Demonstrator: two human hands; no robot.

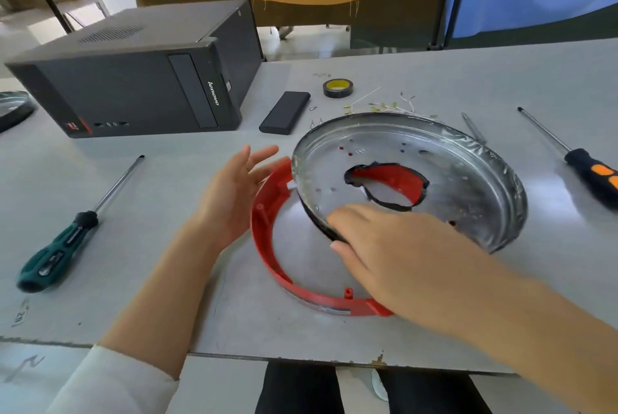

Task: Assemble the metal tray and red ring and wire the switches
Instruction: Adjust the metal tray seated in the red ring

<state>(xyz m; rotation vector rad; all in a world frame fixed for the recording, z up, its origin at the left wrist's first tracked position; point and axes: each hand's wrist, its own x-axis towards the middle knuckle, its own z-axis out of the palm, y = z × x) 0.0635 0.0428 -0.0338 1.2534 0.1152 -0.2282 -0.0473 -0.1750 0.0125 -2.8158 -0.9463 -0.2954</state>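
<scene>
text: "lenovo" | on: front panel of black computer case (pixel 133 79)

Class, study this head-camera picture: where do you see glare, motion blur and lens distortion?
Head view: glare whitens the metal tray floor; the right hand is smeared by motion blur, while the left hand is sharper; wide-angle distortion bows the table far edge and the computer case.

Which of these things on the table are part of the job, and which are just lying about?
In the job: metal tray, red ring, loose wires, right hand gripping the tray, left hand open beside the ring.

Lying about: computer case, tape roll, black block, green screwdriver, orange screwdriver.
</scene>
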